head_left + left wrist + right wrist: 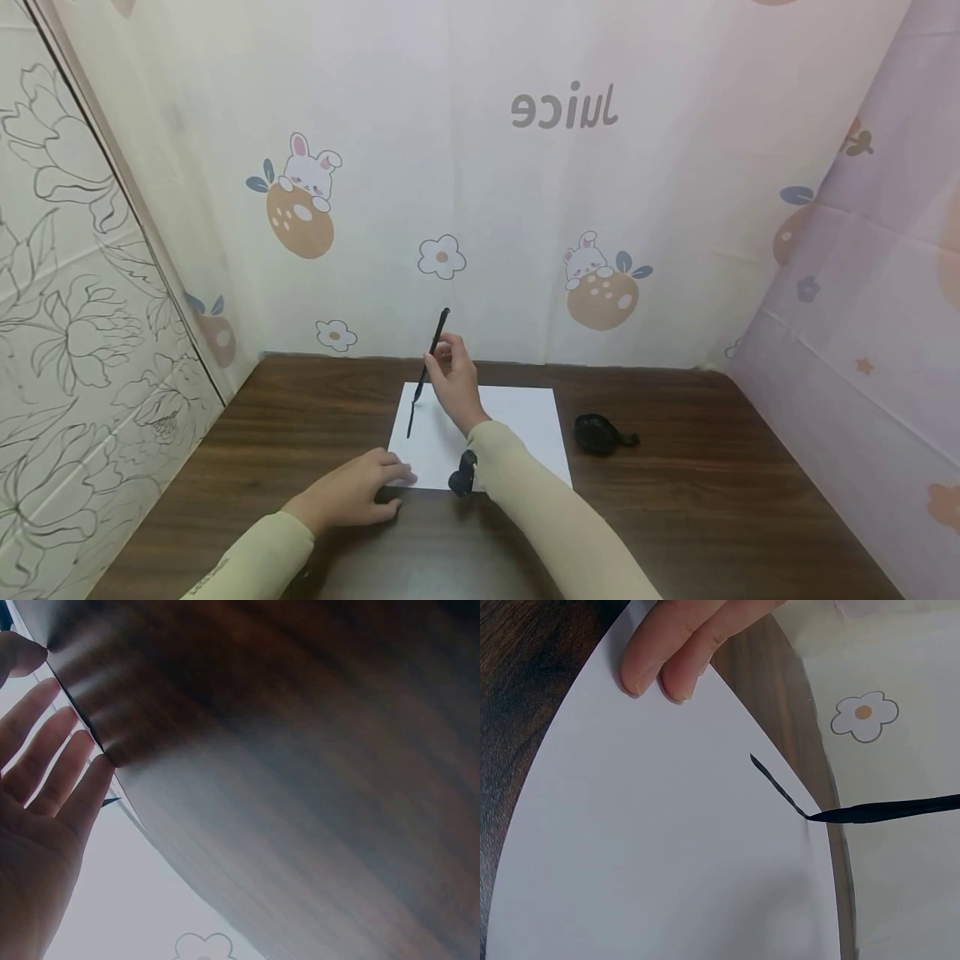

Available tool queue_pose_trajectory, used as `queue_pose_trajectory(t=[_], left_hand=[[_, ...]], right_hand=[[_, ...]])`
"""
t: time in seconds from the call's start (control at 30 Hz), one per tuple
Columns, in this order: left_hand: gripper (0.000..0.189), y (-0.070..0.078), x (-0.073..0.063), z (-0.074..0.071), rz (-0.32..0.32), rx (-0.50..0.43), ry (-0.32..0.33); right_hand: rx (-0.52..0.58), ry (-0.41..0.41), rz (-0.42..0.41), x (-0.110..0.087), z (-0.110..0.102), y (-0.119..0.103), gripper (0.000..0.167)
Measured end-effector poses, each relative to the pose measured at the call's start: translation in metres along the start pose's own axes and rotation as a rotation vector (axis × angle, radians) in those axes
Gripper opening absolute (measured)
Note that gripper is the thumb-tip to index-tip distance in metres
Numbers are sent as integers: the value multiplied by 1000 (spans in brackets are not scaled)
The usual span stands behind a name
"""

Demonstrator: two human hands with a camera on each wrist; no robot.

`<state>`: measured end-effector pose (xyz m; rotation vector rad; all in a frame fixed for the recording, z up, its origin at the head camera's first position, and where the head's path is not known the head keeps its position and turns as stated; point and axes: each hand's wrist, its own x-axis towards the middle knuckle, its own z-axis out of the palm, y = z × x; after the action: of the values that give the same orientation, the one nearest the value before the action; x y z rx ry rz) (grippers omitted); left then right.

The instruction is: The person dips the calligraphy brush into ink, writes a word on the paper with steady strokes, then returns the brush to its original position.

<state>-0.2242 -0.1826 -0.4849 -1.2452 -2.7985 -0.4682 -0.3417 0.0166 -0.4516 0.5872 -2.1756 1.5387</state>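
Note:
My right hand (455,385) pinches a black writing brush (432,350) between thumb and fingers, its handle tilted up and to the right. The brush tip (817,817) touches the white sheet of paper (667,825) at the upper end of a single black stroke (778,785). My left hand (352,492) lies at the sheet's lower left corner, fingers extended, with fingertips (641,679) on the paper. In the left wrist view the left hand (45,795) shows its spread fingers. The right hand itself is hidden in the right wrist view.
A small black dish-like object with a stubby end (596,434) lies on the brown wooden table (675,500), right of the paper. Behind the table hangs a patterned curtain (510,208). A black wrist camera (463,475) sits on the right sleeve.

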Motion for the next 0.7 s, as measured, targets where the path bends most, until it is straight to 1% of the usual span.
queue_pose_trajectory(t=[0.7], left_hand=[[30, 0, 0, 0, -2, -10, 2]], right_hand=[[-17, -30, 34, -1, -1, -1, 39]])
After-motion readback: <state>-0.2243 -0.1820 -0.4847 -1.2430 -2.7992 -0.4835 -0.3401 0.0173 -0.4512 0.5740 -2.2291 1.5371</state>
